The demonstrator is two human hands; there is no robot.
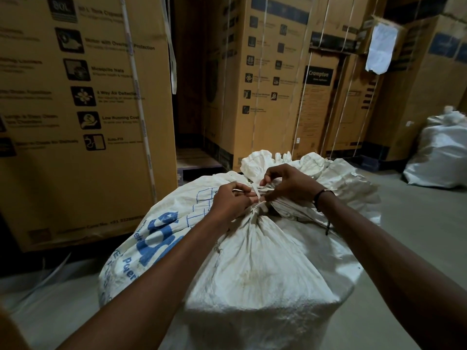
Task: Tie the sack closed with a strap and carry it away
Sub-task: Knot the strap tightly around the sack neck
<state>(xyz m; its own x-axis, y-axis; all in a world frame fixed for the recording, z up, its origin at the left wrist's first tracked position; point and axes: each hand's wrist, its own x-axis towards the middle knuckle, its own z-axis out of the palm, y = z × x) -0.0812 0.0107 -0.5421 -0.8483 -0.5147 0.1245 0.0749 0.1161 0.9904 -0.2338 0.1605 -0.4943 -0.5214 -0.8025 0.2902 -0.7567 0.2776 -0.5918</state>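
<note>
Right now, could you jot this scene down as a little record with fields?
place: storeroom with stacked cardboard boxes
main item: white sack, neck gathered
strap: white, wrapped at the neck
left hand: pinches the strap
right hand: pinches the strap at the neck
also there: second white sack on the floor, far right
stage: tying, not yet carried

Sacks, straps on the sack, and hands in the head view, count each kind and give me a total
White sacks: 2, the sack being tied and a second sack on the floor at right.
White strap round the neck of the near sack: 1.
Hands: 2, left hand and right hand, both pinching the strap.
Total: 5.
</note>
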